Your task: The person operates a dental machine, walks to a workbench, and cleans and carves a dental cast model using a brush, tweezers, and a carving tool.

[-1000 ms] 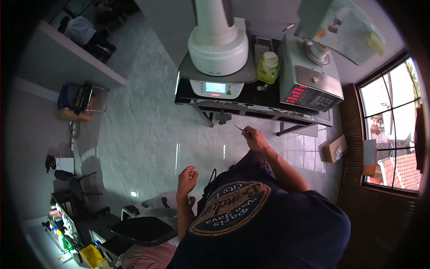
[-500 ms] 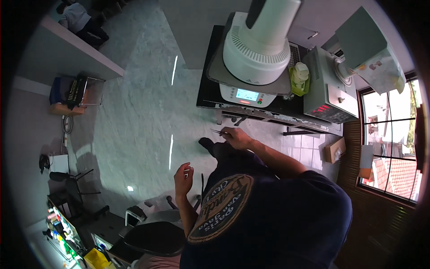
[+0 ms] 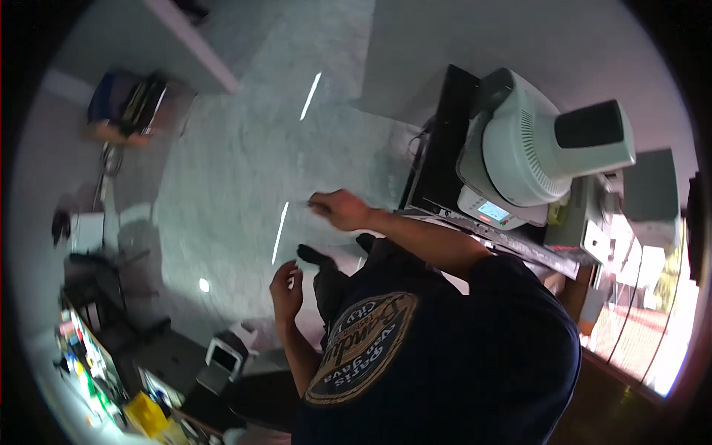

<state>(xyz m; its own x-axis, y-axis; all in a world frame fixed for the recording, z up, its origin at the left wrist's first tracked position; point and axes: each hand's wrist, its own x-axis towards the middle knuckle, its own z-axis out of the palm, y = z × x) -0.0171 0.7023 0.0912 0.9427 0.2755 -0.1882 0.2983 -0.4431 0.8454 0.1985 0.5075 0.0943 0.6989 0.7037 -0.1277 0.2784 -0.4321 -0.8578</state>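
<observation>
My right hand is closed and reaches out over the floor, away from the bench. It grips thin dark tweezers; only a blurred bit shows past the fingers, while the two prongs were plainer a moment ago. Lower and to the left, my left hand hangs loosely with its fingers bent and a gap between them, holding nothing that I can see. The nearest large thing to my right arm is a pale machine with a tall rounded head and a lit control panel, on a black bench.
A grey box-shaped device stands beyond the machine, near a bright window. Behind my left arm are a dark-seated chair and a cluttered desk with a yellow bin. A wall end juts out at the upper left.
My view and body have turned left, so the machine and bench now sit farther right. My right hand has moved left, away from the bench, still with the tweezers. My left hand stays low.
</observation>
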